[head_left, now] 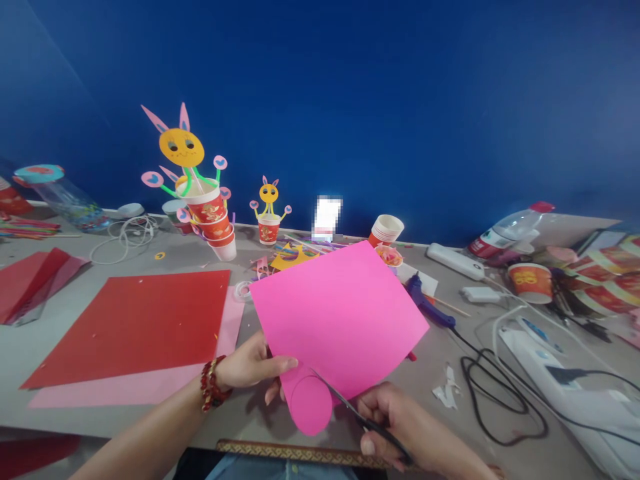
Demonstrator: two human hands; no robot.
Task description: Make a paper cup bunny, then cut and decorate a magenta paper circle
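My left hand (253, 365) pinches the near edge of the pink sheet (340, 313), held above the counter (90, 280) just right of the red sheet (135, 323). My right hand (400, 423) is clamped on the scissors (350, 410), blades at the sheet's rounded flap.

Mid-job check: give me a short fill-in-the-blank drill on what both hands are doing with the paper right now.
1. The left hand grips the bright pink paper sheet at its ____ edge.
2. The right hand holds black ____, their blades at the sheet.
3. The part-cut rounded pink flap is shaped like a ____.
4. The large flat red paper sheet lies on a pale ____ sheet.

Missing words: lower; scissors; circle; pink
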